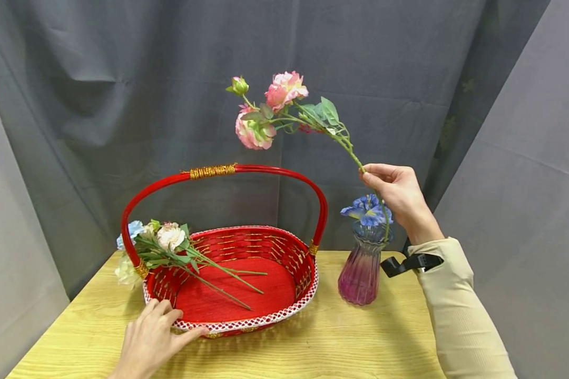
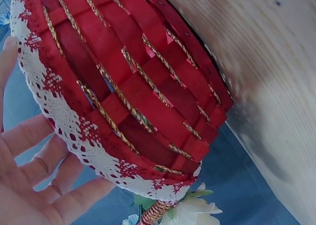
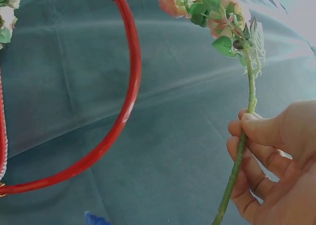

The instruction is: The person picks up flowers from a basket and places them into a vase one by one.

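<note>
A pink flower stem [image 1: 355, 157] is pinched between the thumb and fingers of my right hand [image 1: 400, 197]; its blooms [image 1: 284, 92] lean left, above the basket's handle. Its lower end comes down at the mouth of a clear-to-purple glass vase [image 1: 360, 273] that holds a blue flower [image 1: 369, 210]; whether it is inside the glass I cannot tell. My left hand [image 1: 149, 337] rests at the front-left rim of the red basket [image 1: 246, 318], fingers over the lace edge, thumb along its outside. In the left wrist view the fingers [image 2: 37, 146] touch the lace trim [image 2: 94, 151].
Several flowers, white [image 1: 170, 237] and light blue [image 1: 134, 231] among them, lie over the basket's left side, stems reaching inside. The basket's tall red handle [image 1: 320, 205] arches left of the vase. Grey curtains [image 1: 170, 105] hang behind the wooden table [image 1: 313, 347].
</note>
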Available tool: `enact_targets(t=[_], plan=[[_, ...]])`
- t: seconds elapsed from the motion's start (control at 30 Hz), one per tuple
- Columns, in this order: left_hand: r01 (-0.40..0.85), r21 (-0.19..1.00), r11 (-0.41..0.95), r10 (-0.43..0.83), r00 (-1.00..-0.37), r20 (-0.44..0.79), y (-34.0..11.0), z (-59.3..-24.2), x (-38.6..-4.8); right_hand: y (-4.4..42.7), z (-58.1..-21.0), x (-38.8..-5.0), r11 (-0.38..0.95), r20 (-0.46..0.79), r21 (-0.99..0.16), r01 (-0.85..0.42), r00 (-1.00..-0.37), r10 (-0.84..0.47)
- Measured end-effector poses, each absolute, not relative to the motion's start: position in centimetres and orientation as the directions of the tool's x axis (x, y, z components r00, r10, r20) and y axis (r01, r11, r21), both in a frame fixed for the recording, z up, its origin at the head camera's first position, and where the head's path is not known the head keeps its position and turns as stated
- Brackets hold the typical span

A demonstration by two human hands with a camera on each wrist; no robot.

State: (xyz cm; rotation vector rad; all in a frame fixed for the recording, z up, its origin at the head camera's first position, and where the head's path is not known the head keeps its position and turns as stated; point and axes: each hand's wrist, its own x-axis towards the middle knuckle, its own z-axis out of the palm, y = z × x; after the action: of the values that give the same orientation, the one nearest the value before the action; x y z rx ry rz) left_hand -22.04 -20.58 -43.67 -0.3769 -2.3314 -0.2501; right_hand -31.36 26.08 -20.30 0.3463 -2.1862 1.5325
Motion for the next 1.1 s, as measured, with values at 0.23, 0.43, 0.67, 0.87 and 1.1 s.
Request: enact_targets(t=[0.23, 0.43, 0.67, 0.87, 1.1], plan=[[0.339, 0.074, 0.938, 0.191, -0.684, 0.704, -20.6, -43.7, -22.1, 25.9, -20.4, -32.2, 0.392, 0.475, -0.816, -0.425, -0.88, 0.033], [0.34, 0.064, 0.938, 0.198, -0.681, 0.705, -20.6, -43.6, -22.1, 27.1, -22.6, -33.4, 0.425, 0.459, -0.814, -0.396, -0.887, 0.052], [0.338, 0.057, 0.939, 0.201, -0.679, 0.706, -20.7, -43.6, -22.2, 28.5, -25.0, -34.5, 0.447, 0.459, -0.812, -0.375, -0.883, 0.094], [0.333, 0.067, 0.941, 0.197, -0.696, 0.69, -20.7, -43.6, -21.9, 29.6, -27.4, -34.5, 0.499, 0.443, -0.799, -0.336, -0.889, 0.112], [0.325, 0.067, 0.943, 0.191, -0.697, 0.691, -20.7, -43.6, -21.9, 31.0, -29.5, -34.2, 0.576, 0.444, -0.751, -0.322, -0.892, 0.08]])
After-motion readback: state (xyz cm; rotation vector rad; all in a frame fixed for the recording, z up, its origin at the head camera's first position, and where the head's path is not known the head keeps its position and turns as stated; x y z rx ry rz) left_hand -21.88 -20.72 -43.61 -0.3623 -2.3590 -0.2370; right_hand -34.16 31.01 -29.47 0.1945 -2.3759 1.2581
